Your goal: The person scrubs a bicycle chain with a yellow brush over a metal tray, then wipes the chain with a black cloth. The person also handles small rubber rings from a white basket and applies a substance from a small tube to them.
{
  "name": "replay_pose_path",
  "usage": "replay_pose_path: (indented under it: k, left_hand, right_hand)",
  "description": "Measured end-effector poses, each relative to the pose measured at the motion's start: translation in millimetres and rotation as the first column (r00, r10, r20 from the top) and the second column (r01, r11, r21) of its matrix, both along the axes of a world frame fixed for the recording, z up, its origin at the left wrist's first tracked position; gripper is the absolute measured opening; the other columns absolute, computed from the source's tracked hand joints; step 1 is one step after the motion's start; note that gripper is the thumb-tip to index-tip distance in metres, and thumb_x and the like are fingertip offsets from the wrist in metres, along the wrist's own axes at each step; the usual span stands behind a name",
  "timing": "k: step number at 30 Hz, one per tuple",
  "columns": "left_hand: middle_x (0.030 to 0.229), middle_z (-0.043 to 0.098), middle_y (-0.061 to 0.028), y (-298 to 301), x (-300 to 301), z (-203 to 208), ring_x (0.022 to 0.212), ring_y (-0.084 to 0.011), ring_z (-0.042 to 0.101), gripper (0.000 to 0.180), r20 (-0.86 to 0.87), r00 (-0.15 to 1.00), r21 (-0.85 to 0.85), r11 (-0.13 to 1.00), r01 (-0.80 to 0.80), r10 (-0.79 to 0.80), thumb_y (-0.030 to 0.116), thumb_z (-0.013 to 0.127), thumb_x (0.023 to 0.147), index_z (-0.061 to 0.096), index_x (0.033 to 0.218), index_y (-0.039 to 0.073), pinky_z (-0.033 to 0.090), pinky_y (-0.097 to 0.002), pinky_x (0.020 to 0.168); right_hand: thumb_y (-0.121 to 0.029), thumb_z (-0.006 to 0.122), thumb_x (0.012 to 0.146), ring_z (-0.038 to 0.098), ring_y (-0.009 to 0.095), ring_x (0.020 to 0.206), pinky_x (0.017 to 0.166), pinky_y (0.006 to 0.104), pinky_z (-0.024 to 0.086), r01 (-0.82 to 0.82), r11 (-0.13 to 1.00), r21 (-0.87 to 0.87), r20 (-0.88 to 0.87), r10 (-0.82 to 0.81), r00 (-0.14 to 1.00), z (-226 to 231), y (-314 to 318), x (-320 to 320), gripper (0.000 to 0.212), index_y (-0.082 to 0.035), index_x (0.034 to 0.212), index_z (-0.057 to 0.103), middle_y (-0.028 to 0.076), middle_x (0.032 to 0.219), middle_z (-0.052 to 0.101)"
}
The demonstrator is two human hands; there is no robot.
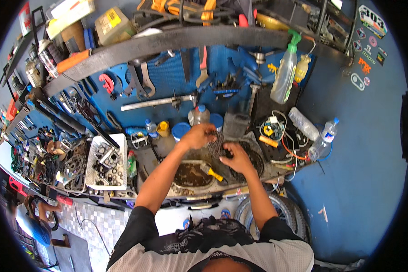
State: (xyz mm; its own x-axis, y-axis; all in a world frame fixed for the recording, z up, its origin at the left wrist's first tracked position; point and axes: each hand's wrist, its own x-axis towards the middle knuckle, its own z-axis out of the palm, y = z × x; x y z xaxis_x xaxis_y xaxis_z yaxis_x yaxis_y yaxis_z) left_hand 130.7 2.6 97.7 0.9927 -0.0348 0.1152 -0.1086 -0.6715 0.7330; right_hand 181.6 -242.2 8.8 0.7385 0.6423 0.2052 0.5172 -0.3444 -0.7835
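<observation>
Over the bench, a dark, greasy bunched-up part that looks like a chain [216, 144] is held up between my two hands. My left hand [198, 136] pinches its upper end. At its lower right, the fingers of my right hand [237, 158] curl round it, and their tips are partly hidden. Below my left forearm sits an oval metal basin [175, 183] of murky brown liquid. Across its right rim lies a brush with a yellow handle [211, 172]. A round dark pan or ring [257, 164] lies under and beyond my right hand.
A white basket [92, 174] of metal parts stands on the left. Behind my hands are blue-lidded tubs [181, 131] and a grey container [235, 125]. Cables and bottles [324, 139] crowd the right; a spray bottle [284, 75] hangs above. Wheels [281, 213] lean below; a person [34, 222] sits lower left.
</observation>
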Motion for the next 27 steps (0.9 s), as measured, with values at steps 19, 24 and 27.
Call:
replay_pose_path:
  k: [19, 24, 27]
  left_hand:
    - [0.110, 0.070, -0.0100, -42, 8, -70, 0.088, -0.0142, 0.063, 0.047, -0.014, 0.979, -0.329, 0.923, -0.199, 0.206, 0.026, 0.085, 0.089, 0.070, 0.126, 0.001, 0.054, -0.0313, 0.078]
    - [0.113, 0.070, -0.0085, -30, 2, -88, 0.086, -0.0144, 0.062, 0.042, -0.067, 0.968, -0.374, 0.894, -0.248, 0.241, 0.025, 0.084, 0.090, 0.071, 0.126, 0.006, 0.053, -0.0297, 0.078]
    - [0.112, 0.068, -0.0049, -19, -14, -103, 0.085, -0.0129, 0.062, 0.039, -0.150, 0.954, -0.416, 0.859, -0.299, 0.259, 0.023, 0.082, 0.091, 0.070, 0.125, 0.007, 0.052, -0.0287, 0.076]
  right_hand:
    - [-0.031, 0.080, 0.083, 0.070, 0.034, 0.074, 0.069, 0.0428, 0.054, 0.267, 0.962, -0.060, 0.122, -0.258, 0.958, -2, 18, 8, 0.039, -0.006, 0.112, 0.072, 0.015, 0.082, 0.073]
    - [-0.032, 0.079, 0.084, 0.073, 0.043, 0.089, 0.076, 0.0492, 0.056, 0.311, 0.944, -0.109, 0.032, -0.309, 0.950, -6, 11, -4, 0.039, -0.003, 0.108, 0.071, 0.022, 0.091, 0.075]
    - [-0.031, 0.078, 0.086, 0.072, 0.047, 0.094, 0.081, 0.0534, 0.057, 0.346, 0.883, -0.316, 0.099, -0.332, 0.938, -13, 12, -10, 0.041, 0.002, 0.107, 0.067, 0.027, 0.096, 0.074]
